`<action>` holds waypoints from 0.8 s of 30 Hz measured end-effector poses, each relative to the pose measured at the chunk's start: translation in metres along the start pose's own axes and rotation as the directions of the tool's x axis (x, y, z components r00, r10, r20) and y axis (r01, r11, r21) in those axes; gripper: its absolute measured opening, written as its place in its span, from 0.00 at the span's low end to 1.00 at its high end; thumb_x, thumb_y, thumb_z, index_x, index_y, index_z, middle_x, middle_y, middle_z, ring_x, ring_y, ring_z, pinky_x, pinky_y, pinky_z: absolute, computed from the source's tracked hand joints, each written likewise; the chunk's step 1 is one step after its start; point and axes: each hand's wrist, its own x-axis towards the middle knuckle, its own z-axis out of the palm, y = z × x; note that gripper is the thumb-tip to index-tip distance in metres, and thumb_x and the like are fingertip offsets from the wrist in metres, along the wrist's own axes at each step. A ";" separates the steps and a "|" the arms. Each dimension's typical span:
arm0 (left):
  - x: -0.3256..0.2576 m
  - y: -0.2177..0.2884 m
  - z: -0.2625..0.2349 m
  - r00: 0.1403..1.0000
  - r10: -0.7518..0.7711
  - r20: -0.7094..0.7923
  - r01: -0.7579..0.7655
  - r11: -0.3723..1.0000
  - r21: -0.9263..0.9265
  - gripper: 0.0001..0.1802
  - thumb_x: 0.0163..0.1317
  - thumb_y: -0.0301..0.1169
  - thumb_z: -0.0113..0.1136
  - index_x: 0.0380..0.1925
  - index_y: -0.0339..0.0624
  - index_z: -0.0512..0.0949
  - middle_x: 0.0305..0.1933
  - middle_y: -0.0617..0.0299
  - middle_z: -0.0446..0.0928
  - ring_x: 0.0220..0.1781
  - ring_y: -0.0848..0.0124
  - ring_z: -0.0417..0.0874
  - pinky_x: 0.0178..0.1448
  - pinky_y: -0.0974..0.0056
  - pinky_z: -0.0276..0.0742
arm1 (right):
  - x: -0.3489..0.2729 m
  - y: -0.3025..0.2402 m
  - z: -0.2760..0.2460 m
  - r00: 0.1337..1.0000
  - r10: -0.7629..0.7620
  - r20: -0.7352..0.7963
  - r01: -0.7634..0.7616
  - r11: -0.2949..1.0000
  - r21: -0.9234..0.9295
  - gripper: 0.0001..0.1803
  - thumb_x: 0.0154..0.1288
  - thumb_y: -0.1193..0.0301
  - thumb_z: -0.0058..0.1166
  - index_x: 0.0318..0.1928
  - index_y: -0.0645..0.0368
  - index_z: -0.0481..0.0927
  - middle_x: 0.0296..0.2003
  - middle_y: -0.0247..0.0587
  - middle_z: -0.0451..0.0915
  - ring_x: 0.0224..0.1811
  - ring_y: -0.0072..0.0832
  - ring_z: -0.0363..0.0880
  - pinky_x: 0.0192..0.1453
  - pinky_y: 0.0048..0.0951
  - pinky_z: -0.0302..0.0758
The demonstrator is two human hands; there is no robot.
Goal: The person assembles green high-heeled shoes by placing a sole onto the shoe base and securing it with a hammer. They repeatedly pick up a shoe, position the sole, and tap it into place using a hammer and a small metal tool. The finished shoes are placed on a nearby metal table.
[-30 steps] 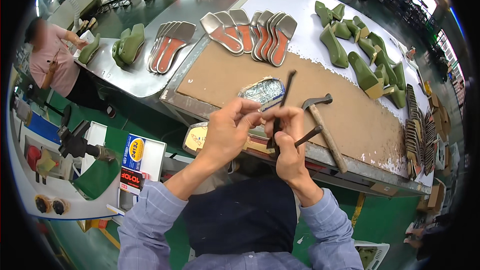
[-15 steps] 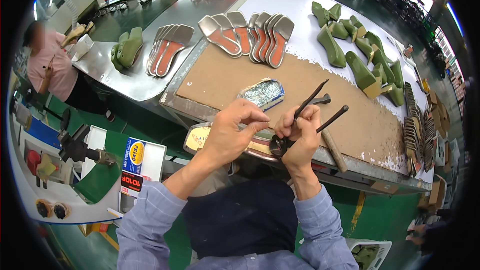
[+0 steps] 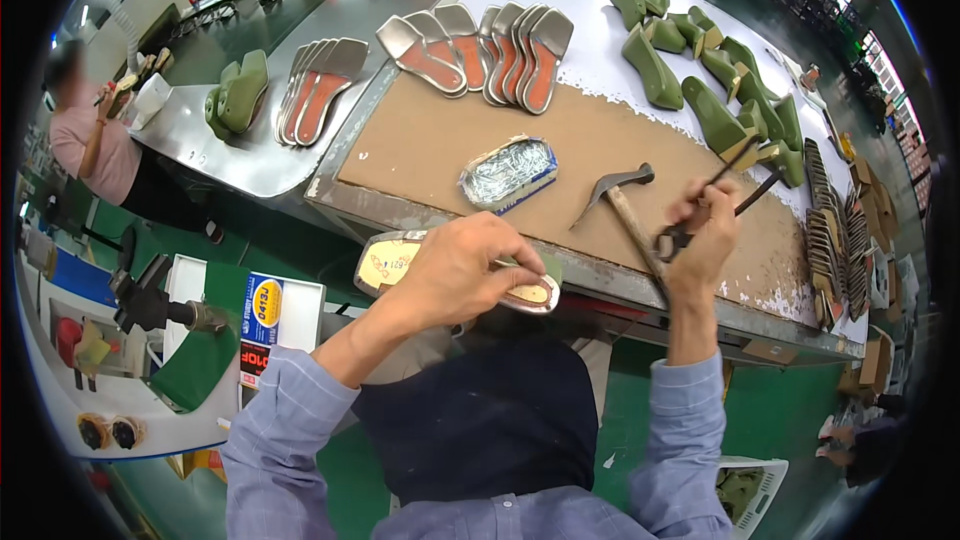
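My left hand presses down on a tan insole on a shoe last, held bottom-up at the near edge of the brown-topped bench. My right hand is raised over the bench to the right and grips dark metal pincers, their handles pointing up and right. A hammer with a wooden handle lies on the bench just left of that hand. A small tin of silvery tacks sits behind the last.
Several orange-and-grey insoles fan out at the back of the bench, more on the steel table to the left. Green lasts lie back right, stacked soles at the right edge. Another person stands far left.
My hands were together over the last with the pincers. My right hand has swung away to the right with the pincers, and my left hand has stayed on the insole.
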 end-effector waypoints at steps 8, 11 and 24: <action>0.003 0.004 0.005 0.995 -0.025 0.097 0.009 0.987 0.161 0.03 0.56 0.31 0.70 0.31 0.49 0.88 0.40 0.67 0.86 0.50 0.65 0.84 0.54 0.58 0.77 | -0.012 -0.011 -0.098 0.783 -0.288 0.551 0.577 0.006 -0.817 0.30 0.61 0.64 0.68 0.61 0.60 0.74 0.51 0.49 0.78 0.54 0.50 0.77 0.59 0.46 0.73; 0.004 0.006 0.006 0.993 -0.063 0.099 0.044 0.981 0.187 0.02 0.56 0.31 0.70 0.30 0.49 0.88 0.40 0.67 0.86 0.49 0.64 0.84 0.53 0.59 0.77 | -0.039 0.000 -0.099 0.815 0.114 0.569 0.566 0.062 -0.822 0.27 0.63 0.68 0.65 0.62 0.56 0.75 0.46 0.47 0.79 0.49 0.47 0.78 0.52 0.47 0.76; 0.001 0.004 0.008 0.988 0.105 0.118 -0.134 0.951 0.278 0.05 0.55 0.34 0.71 0.33 0.52 0.89 0.45 0.68 0.86 0.45 0.62 0.85 0.47 0.57 0.79 | -0.119 -0.050 -0.093 0.878 0.096 0.469 0.280 0.691 -0.667 0.22 0.78 0.76 0.44 0.70 0.58 0.66 0.25 0.37 0.74 0.24 0.21 0.69 0.30 0.26 0.70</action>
